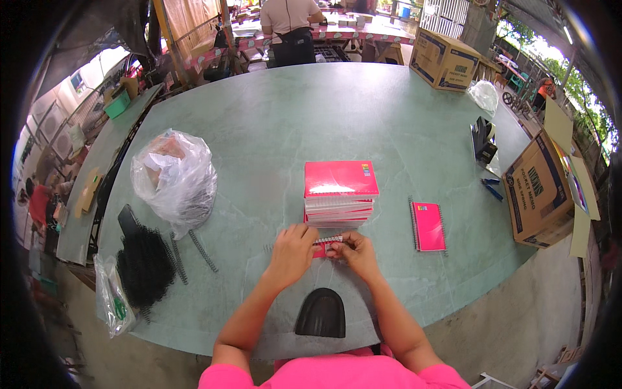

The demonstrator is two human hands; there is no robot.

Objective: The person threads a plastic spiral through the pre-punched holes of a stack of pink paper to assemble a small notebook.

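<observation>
Both hands work at a small red notebook (pixel 322 251) in front of me, its pages' punched edge facing up. My left hand (pixel 295 254) closes on its left side, and a thin black wire coil (pixel 267 247) sticks out beyond that hand. My right hand (pixel 358 254) pinches the notebook's right end; the fingers partly cover it. Just beyond stands a stack of red notebooks (pixel 339 178). Another red notebook (pixel 429 226), with dark coils along its sides, lies apart on the right. On the left is a heap of black wire coils (pixel 146 266), with loose coils (pixel 203 251) beside it.
A black rounded object (pixel 321 314) lies near the table's front edge. A filled clear plastic bag (pixel 175 175) sits left. At right are an open carton (pixel 541 188), blue pliers (pixel 492 188) and a black tape dispenser (pixel 483 141). Beyond the table, a person (pixel 291 29) stands near a closed carton (pixel 444 59).
</observation>
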